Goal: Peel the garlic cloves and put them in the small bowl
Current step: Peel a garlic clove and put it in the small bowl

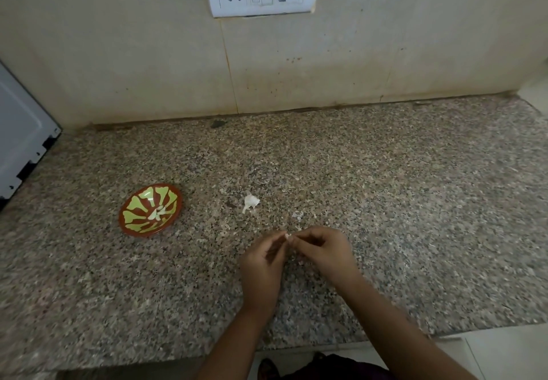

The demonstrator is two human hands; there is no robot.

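Garlic clove [286, 236] mostly hidden btwn left hand [262, 264] & right hand [324, 249]; white appliance [20, 133] cut off at edge.

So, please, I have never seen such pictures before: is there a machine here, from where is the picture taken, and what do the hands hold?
There is no machine here. A person wears one camera on the head, so it looks down at their own two arms. The left hand and the right hand together pinch a small garlic clove between the fingertips, above a speckled stone counter. On the counter stands a small red and green bowl with pale peeled pieces inside. A white scrap, garlic or its skin, lies apart from the bowl.
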